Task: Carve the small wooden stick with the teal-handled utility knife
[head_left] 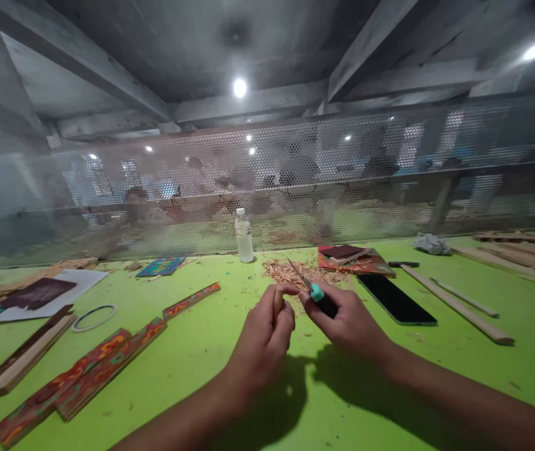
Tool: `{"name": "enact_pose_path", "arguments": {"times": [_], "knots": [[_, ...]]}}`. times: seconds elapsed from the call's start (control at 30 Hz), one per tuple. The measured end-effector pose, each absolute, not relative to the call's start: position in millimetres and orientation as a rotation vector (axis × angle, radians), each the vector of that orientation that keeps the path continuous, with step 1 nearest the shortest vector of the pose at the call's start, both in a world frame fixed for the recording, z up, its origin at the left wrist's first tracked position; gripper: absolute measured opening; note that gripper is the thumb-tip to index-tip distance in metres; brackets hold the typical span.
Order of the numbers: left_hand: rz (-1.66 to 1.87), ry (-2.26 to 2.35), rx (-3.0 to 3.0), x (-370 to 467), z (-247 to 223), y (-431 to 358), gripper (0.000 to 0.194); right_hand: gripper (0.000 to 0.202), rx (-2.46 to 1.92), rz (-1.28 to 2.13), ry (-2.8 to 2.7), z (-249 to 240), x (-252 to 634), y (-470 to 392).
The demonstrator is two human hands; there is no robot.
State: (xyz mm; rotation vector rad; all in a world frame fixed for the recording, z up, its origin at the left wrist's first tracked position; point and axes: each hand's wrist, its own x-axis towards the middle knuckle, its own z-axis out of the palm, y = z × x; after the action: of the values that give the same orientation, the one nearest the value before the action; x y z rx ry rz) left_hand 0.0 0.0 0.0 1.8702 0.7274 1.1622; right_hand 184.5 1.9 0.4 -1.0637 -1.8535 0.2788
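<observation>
My right hand (349, 316) grips a utility knife (322, 299) with a black and teal handle, its thin blade pointing up and to the left. My left hand (267, 332) is closed around a small piece of light wood (277, 300), most of it hidden by the fingers. The two hands are close together above the green table (192, 376), the left index finger reaching toward the right hand. Just beyond them lies a heap of wood shavings (290, 273).
A water bottle (244, 237) stands by the perforated metal screen (192, 213). To the right lie a phone (396, 299), a hammer (460, 307) and wood strips (521, 262). Painted wooden strips (108, 369), a ring (93, 318) and sandpaper (39, 292) are on the left.
</observation>
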Motion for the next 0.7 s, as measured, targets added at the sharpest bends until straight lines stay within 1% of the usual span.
{"name": "enact_pose_path", "arguments": {"times": [0.1,0.3,0.43,0.7], "knots": [[1.134,0.747,1.79,1,-1,1,0.022,0.028,-1.069,0.247,-1.888,3,186,1],[1.123,0.784,1.679,5,6,0,0.039,0.021,-1.092,0.153,-1.965,6,193,6],[1.114,0.767,1.704,4,8,1,0.039,0.02,-1.098,0.077,-2.047,6,196,9],[1.095,0.76,1.828,3,10,-1,0.05,0.014,-1.132,0.014,-2.197,10,199,5]]}}
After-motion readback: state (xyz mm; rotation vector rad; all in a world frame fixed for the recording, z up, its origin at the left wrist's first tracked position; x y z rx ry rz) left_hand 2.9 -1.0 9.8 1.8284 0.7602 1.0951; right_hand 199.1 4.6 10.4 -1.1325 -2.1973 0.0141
